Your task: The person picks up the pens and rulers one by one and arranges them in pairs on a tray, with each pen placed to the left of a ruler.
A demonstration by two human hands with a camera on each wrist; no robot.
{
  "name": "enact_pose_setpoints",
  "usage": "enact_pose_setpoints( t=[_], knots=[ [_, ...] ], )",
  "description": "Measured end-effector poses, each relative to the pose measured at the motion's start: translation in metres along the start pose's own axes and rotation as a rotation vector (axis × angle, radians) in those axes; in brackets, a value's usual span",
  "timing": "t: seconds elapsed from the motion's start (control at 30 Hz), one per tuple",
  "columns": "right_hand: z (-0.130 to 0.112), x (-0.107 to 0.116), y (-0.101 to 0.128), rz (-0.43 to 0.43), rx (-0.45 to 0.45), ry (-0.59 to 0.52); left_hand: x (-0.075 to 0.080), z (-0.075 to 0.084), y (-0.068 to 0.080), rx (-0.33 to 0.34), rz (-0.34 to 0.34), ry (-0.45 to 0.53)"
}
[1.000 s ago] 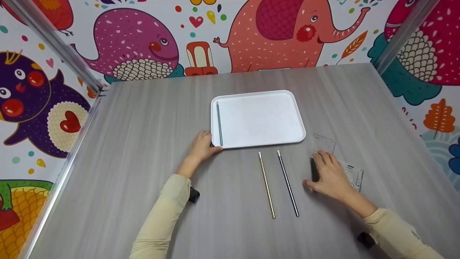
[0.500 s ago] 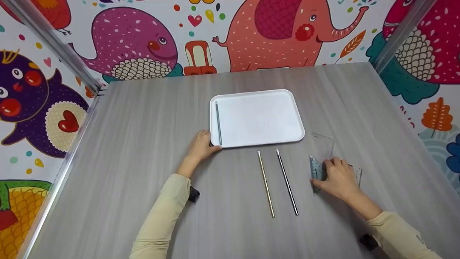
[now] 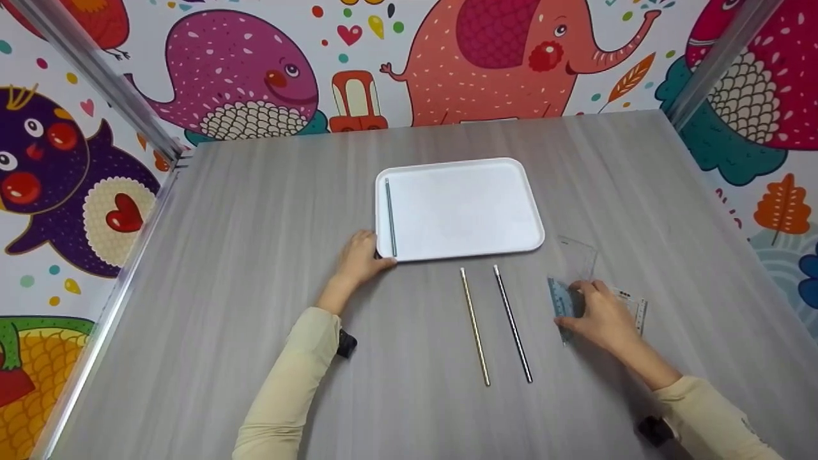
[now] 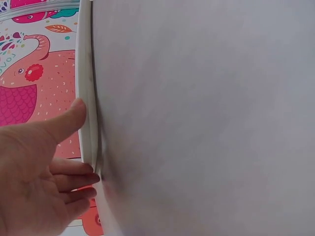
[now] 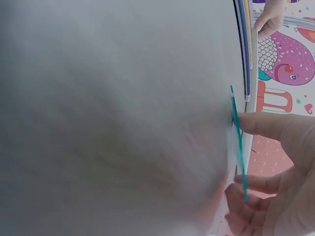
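My left hand (image 3: 356,259) grips the near left corner of a white tray (image 3: 470,211), its thumb along the front rim in the left wrist view. Inside the tray, by its left side, lies a teal pencil (image 3: 391,220). On the right, my right hand (image 3: 604,317) pinches a clear bluish set square (image 3: 561,299) between thumb and fingers. The right wrist view catches this set square (image 5: 238,132) nearly edge-on, tilted up from the table. Part of it is hidden behind the fingers.
A gold pencil (image 3: 475,329) and a dark pencil (image 3: 513,326) lie side by side in front of the tray. Beyond the right hand is a clear flat plastic piece (image 3: 580,254). A clear ruler with markings (image 3: 640,314) shows partly behind that hand.
The right hand has shifted slightly right and its fingers have drawn in on the set square, whose marked face now shows. The left hand and tray stay put.
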State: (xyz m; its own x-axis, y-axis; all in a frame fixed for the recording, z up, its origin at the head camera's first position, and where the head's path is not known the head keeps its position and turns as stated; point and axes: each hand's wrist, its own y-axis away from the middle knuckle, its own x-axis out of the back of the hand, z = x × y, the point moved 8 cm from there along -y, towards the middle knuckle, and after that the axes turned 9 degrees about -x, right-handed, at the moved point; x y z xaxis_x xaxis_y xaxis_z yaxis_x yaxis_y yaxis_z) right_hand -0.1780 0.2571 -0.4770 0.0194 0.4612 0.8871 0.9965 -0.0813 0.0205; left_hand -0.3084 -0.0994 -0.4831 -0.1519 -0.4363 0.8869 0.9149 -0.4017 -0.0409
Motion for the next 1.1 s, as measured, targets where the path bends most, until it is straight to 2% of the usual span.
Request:
enact_pose_setpoints(
  t=[0.17,0.37,0.7,1.1],
  knots=[
    [0.003,0.0,-0.007,-0.012,-0.022,-0.174,-0.001,0.0,0.0,-0.001,-0.003,0.009],
    [0.0,0.005,-0.007,-0.026,-0.014,-0.229,-0.001,0.003,0.001,-0.025,0.008,0.005],
    [0.007,-0.005,-0.005,-0.252,-0.136,-0.439,0.0,0.002,0.0,-0.038,0.026,-0.003],
    [-0.002,-0.007,-0.009,-0.366,-0.192,-0.622,0.002,0.002,0.0,-0.03,0.02,-0.001]
  ],
)
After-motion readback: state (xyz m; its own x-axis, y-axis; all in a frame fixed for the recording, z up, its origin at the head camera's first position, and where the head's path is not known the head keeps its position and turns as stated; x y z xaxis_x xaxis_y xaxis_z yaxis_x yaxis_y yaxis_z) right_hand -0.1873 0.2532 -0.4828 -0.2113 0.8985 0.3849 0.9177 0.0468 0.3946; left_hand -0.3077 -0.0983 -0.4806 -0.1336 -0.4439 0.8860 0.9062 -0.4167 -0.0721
